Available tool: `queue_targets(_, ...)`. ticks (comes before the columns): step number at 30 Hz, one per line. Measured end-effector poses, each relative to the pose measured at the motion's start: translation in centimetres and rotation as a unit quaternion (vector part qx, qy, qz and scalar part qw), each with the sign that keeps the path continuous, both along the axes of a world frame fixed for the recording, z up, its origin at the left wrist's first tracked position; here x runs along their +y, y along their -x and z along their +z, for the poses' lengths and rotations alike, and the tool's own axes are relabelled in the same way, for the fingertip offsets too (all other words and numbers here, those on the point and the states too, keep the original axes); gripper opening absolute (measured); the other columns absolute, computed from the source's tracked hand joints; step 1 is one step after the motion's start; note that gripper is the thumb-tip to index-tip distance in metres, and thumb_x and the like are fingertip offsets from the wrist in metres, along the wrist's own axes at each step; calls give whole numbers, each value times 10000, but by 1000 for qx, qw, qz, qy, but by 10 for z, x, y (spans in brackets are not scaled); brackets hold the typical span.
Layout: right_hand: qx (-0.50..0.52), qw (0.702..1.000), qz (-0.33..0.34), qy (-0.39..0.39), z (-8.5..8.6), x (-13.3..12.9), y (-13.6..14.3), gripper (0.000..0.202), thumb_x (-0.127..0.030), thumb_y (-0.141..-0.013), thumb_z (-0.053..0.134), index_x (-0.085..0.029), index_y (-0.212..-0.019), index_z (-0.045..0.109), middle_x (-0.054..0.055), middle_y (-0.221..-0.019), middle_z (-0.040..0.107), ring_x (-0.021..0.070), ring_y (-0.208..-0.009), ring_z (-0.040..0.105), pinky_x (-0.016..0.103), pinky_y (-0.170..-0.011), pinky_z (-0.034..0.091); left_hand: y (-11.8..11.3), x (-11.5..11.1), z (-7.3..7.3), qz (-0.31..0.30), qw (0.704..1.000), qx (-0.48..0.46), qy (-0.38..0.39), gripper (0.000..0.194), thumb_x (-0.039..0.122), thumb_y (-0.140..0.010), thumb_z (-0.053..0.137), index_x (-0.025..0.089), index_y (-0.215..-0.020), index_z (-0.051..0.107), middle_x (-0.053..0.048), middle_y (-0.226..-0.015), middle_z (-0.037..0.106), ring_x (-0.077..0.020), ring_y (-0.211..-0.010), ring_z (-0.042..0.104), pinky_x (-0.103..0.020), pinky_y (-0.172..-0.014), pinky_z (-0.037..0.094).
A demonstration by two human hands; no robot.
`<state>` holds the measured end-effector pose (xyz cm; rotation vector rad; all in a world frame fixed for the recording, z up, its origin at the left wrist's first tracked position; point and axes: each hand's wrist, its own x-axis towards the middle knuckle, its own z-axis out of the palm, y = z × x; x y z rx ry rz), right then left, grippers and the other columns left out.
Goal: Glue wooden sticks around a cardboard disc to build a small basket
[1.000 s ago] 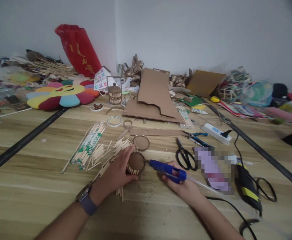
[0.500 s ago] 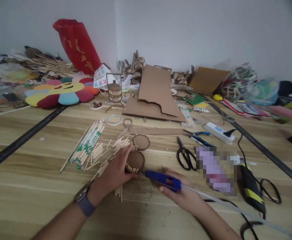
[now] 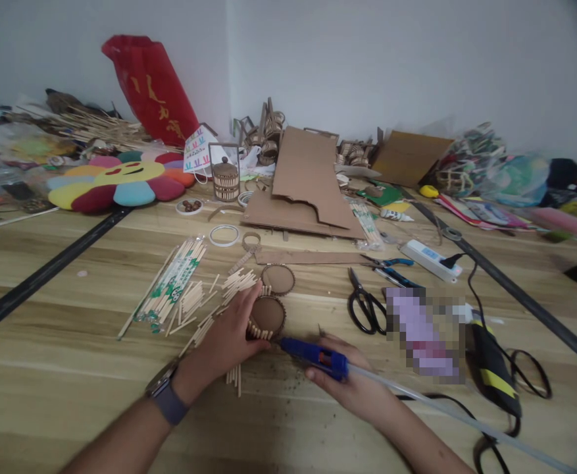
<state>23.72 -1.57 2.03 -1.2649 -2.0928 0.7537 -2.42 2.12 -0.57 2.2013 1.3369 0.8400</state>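
My left hand [image 3: 229, 329] curls round the left side of a small round cardboard piece [image 3: 268, 315] edged with short sticks, thumb at its near edge. In my right hand [image 3: 347, 375] is a blue glue gun [image 3: 315, 357], with a long clear glue stick [image 3: 431, 398] trailing from its back. The gun's nozzle is at the near right edge of the round piece; I cannot tell whether it touches. A second round piece [image 3: 278, 280] lies just beyond. Short cut sticks [image 3: 194, 303] are scattered left of and partly under my left hand.
Packaged sticks [image 3: 177, 283] lie at the left. Black scissors [image 3: 364, 306], pliers [image 3: 391, 263] and a white power strip [image 3: 429, 260] are at the right, near a black-and-yellow tool [image 3: 495, 372] with a cord. Cardboard sheets [image 3: 305, 174] and a small lidded bucket [image 3: 226, 181] stand behind.
The glue gun and my right hand have shifted slightly left, along the round piece's near edge. My left hand stays round the piece.
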Motion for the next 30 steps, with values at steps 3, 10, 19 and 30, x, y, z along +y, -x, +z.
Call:
queue_targets(3,-11,1000,2,-10,-1,0,0,260,-487,-865,642,-250,-765,677,30,-722,676,213,-711,659,319,-749,558,0,0,-2,-1,1000,6,-6,1107,184,-729,832,272,-1564,109,-165,-1560,382,-357,-1449,366,-561,-1164,364)
queue_targets(10,-28,999,-10,-37,0,-3,2,255,-476,-883,625,-249,-788,693,35,-742,703,215,-734,679,291,-682,563,1,3,-6,-5,1000,-2,-17,1119,204,-724,840,289,-1567,109,-160,-1559,385,-365,-1443,374,-566,-1154,376)
queue_targets(19,-3,999,12,-42,-4,-1,1,252,-475,-902,603,-247,-830,686,44,-765,698,219,-739,664,296,-670,535,0,1,-3,-2,1000,-1,-16,1152,180,-701,857,297,-1566,107,-153,-1550,402,-360,-1438,384,-565,-1156,378)
queue_targets(30,-15,999,22,-34,-5,1,1,246,-449,-900,618,-235,-783,646,32,-743,668,205,-714,641,294,-667,503,1,2,-4,-8,1000,-5,-19,1140,210,-720,845,306,-1569,91,-157,-1545,407,-368,-1425,402,-580,-1142,386)
